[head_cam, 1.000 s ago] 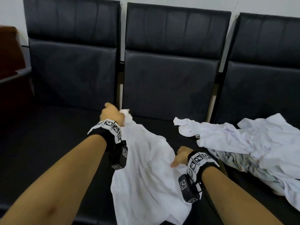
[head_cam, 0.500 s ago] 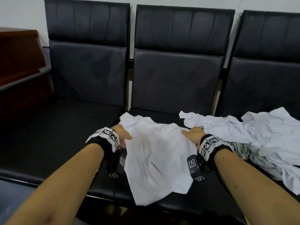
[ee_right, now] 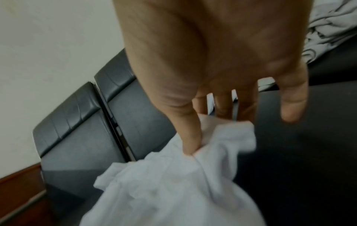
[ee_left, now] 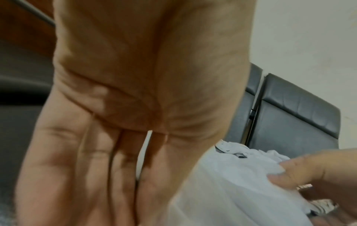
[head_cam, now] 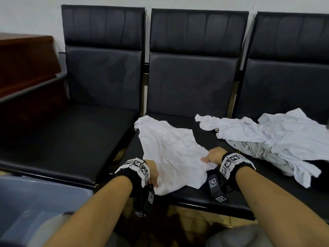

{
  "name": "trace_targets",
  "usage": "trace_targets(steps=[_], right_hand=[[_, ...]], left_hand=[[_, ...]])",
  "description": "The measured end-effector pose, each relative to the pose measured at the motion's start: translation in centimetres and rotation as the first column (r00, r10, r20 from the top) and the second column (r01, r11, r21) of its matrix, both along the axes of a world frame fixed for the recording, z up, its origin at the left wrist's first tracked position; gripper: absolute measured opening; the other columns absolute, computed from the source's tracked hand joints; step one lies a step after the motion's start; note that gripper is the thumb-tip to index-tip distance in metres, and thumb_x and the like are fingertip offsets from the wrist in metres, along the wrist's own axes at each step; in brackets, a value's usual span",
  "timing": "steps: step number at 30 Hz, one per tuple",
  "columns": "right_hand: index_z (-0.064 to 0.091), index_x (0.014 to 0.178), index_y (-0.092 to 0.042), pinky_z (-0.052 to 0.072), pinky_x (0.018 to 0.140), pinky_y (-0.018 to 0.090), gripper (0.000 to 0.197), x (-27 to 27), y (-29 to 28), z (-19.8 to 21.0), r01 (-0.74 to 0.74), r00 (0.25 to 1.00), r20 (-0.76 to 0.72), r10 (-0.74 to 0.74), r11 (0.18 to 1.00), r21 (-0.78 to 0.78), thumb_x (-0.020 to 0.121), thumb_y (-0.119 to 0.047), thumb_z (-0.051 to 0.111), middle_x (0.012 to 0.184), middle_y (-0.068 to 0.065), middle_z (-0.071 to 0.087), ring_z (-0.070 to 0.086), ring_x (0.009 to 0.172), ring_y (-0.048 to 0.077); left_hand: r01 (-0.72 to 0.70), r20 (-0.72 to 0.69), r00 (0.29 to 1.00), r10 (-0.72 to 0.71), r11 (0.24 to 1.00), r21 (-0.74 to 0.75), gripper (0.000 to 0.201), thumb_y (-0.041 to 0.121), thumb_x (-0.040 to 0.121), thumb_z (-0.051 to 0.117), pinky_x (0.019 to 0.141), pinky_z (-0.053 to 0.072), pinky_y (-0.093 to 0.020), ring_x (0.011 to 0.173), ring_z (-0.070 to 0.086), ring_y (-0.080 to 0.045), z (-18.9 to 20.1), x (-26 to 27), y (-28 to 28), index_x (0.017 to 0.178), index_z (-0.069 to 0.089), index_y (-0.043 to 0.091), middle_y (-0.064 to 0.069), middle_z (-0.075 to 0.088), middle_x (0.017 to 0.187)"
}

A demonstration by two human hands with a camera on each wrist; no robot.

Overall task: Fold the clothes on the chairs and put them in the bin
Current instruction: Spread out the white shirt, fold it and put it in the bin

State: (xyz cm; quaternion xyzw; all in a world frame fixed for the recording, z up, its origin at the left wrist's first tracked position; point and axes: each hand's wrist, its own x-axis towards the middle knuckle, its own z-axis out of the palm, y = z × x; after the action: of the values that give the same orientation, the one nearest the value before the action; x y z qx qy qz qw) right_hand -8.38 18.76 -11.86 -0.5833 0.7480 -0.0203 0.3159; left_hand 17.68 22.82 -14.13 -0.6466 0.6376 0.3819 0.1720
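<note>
A white garment [head_cam: 170,150] lies spread on the middle chair's seat [head_cam: 203,138], its near hem at the seat's front edge. My left hand [head_cam: 154,172] rests on the garment's near left edge. In the left wrist view the left hand's fingers [ee_left: 96,168] are straight over the cloth [ee_left: 231,191]. My right hand [head_cam: 211,156] is at the garment's right edge. In the right wrist view my right hand [ee_right: 193,145] pinches a fold of the white cloth [ee_right: 173,183] between thumb and forefinger. A bluish-grey bin [head_cam: 26,198] stands on the floor at the lower left.
A crumpled pile of white and grey clothes [head_cam: 276,138] covers the right chair's seat and spills toward the middle one. The left chair's seat [head_cam: 62,139] is bare black leather. Dark wooden furniture [head_cam: 26,59] stands at the far left, against the wall.
The garment, which hung over the seat's front edge a second ago, now lies flatter on the seat. Both hands have slid back toward me along its sides.
</note>
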Motion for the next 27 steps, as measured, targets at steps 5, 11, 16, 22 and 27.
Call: trace_targets(steps=[5,11,16,22,27], right_hand=[[0.041,0.140,-0.005,0.051,0.091,0.049,0.047,0.1,-0.2,4.6,0.336,0.851,0.501,-0.156,0.896,-0.291,0.098,-0.024,0.051,0.135,0.015,0.047,0.049,0.121,0.035],[0.060,0.103,-0.018,0.056,0.084,0.050,0.026,0.3,-0.5,11.9,0.577,0.636,0.771,-0.032,0.683,-0.448,0.084,-0.035,0.056,0.104,0.008,0.064,0.063,0.098,0.032],[0.065,0.089,-0.011,0.055,0.059,0.028,0.006,0.0,0.7,19.0,0.756,0.137,0.979,0.148,0.624,-0.200,0.093,-0.015,0.062,0.088,0.009,0.066,0.063,0.072,0.019],[0.063,0.108,0.004,0.054,0.061,0.022,0.019,-1.0,2.2,25.4,0.719,-0.047,0.942,0.333,0.666,-0.199,0.090,0.004,0.059,0.080,0.008,0.068,0.068,0.067,0.014],[0.062,0.109,0.001,0.057,0.064,0.027,0.020,-0.4,2.2,27.1,0.705,0.021,0.940,0.342,0.661,-0.256,0.089,-0.001,0.064,0.090,0.008,0.067,0.069,0.072,0.015]], left_hand=[[-0.505,-0.570,0.694,0.439,0.862,0.049,0.010,0.004,0.094,0.046,0.066,0.051,-0.033,0.073,0.061,-0.027,4.4,-0.3,-0.4,0.087,0.053,0.006,-0.010,0.059,0.081],[-0.894,-0.966,0.133,0.222,0.447,-0.021,0.011,0.010,0.098,0.034,0.054,0.058,-0.042,0.078,0.064,-0.035,16.4,2.9,-2.7,0.101,0.043,0.005,-0.027,0.059,0.102],[-0.896,-0.889,0.444,0.113,0.066,-0.439,0.024,0.016,0.103,0.034,0.095,0.038,-0.038,0.122,0.049,-0.042,23.2,5.2,-2.5,0.122,0.032,0.002,-0.030,0.048,0.133],[-0.917,-0.934,0.347,0.083,0.238,-0.320,0.022,0.027,0.097,0.039,0.088,0.048,-0.036,0.121,0.053,-0.039,28.0,8.8,-2.6,0.089,0.055,0.015,-0.026,0.055,0.131],[-0.733,-0.980,-0.042,0.193,0.660,0.161,0.031,0.032,0.084,0.065,0.084,0.057,-0.041,0.093,0.070,-0.024,29.9,8.5,-1.0,0.101,0.070,0.006,-0.009,0.073,0.098]])
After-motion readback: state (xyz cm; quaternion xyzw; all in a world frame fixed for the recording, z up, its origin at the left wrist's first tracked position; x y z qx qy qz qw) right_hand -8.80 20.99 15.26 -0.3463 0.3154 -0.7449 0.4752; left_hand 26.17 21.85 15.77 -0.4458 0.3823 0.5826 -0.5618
